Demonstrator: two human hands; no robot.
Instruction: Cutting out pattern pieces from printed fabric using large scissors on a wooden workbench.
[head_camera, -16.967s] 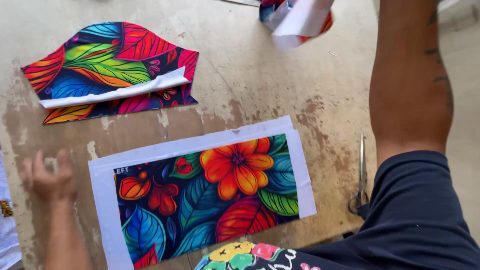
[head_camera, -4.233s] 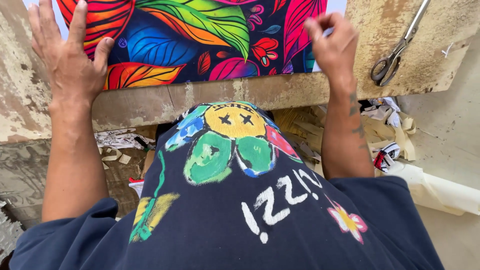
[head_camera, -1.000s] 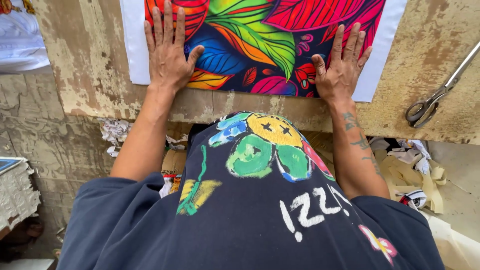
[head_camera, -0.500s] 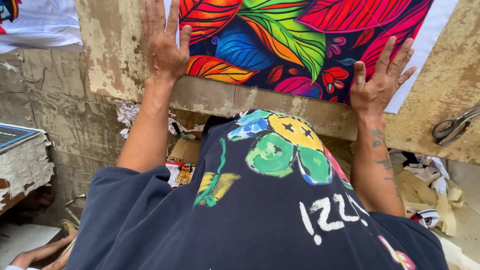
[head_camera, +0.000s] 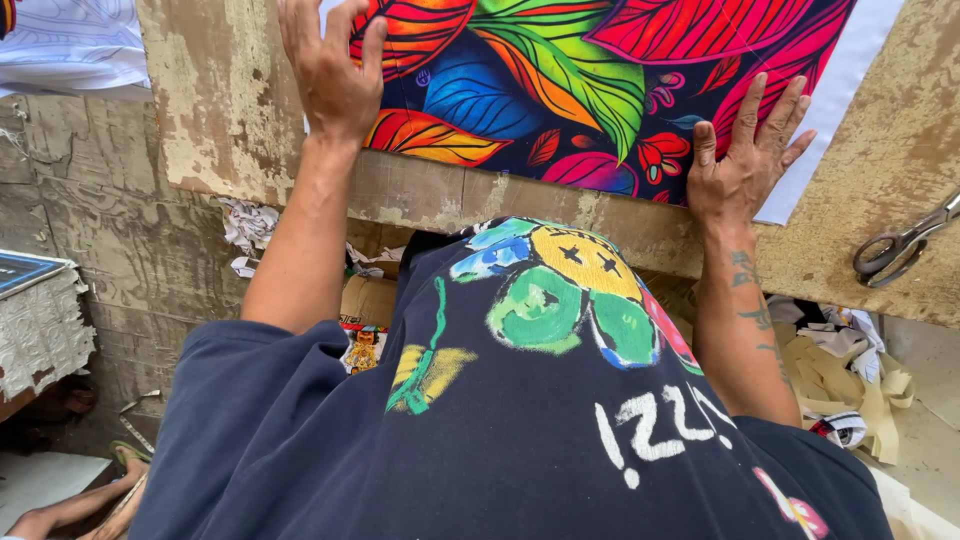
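Floral fabric (head_camera: 600, 90) lies flat under both open hands.

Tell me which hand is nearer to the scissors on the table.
Right. The right hand lies flat on the colourful fabric, close beside the scissors; the left hand presses the fabric's far side.

Left hand (head_camera: 330, 75) flat, fingers spread; right hand (head_camera: 742, 165) same, arms extended.

Scissors (head_camera: 905, 245) lie on the worn wooden table (head_camera: 230, 110), with paper scraps (head_camera: 845, 365) littering the floor beneath
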